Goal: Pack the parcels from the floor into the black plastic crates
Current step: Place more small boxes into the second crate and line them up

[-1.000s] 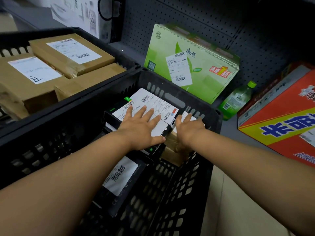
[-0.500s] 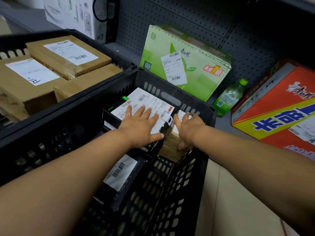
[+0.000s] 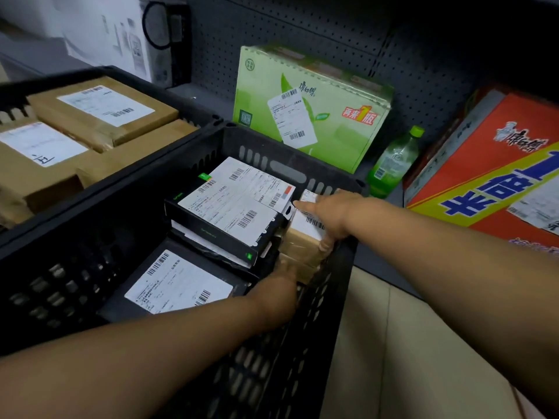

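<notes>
The person leans over the nearer black crate [image 3: 338, 285] and is seating a small brown parcel [image 3: 302, 237] into its right far corner, which I take to be the step in hand: settling a parcel already inside, not fetching a new one. The right hand [image 3: 329, 216] lies over the parcel's white label, forefinger stretched out along the top and thumb curled down over the near edge, so it grips the parcel. The left hand [image 3: 284, 285] reaches low beside the crate's right wall, under that parcel; whether its fingers are straight or curled I cannot tell, since they are hidden behind the stack.

The parcel sits on another brown box, touching the crate wall and just beside the black boxes [image 3: 223, 216] with labels up. Its label faces upward and its long axis seems to run from the near wall toward the far wall, slightly tilted.

Next, I judge, it needs pressing down level and both hands letting go, without jamming fingers against the wall
</notes>
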A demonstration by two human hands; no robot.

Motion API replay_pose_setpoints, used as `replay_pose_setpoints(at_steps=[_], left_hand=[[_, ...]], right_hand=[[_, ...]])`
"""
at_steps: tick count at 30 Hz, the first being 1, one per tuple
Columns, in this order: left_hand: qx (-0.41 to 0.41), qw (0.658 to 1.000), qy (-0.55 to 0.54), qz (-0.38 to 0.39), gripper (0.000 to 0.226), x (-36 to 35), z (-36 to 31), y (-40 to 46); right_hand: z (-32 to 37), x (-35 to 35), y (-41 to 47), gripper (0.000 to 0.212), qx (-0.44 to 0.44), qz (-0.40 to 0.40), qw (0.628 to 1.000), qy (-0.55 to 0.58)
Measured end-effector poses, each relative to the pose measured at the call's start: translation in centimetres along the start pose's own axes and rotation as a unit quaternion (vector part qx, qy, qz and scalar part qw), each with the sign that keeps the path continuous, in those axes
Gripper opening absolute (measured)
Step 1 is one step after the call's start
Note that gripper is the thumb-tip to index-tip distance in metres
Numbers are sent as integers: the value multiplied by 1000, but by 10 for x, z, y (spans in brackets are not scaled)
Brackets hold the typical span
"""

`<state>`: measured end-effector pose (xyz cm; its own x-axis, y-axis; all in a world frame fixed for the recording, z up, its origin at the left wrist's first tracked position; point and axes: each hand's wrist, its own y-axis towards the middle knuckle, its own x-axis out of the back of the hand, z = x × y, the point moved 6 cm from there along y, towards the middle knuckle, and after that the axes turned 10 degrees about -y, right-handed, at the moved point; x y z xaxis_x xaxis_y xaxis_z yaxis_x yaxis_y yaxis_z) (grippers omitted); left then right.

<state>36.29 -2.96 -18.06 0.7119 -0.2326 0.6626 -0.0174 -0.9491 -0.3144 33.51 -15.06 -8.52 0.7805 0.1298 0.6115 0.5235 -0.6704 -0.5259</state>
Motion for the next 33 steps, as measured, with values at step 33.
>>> replay_pose_setpoints(at_steps=[33], left_hand=[[-138, 939, 298, -104, 31, 43, -43, -17]], right_hand=[[-27, -3, -66, 85, -92, -268, 942, 179]])
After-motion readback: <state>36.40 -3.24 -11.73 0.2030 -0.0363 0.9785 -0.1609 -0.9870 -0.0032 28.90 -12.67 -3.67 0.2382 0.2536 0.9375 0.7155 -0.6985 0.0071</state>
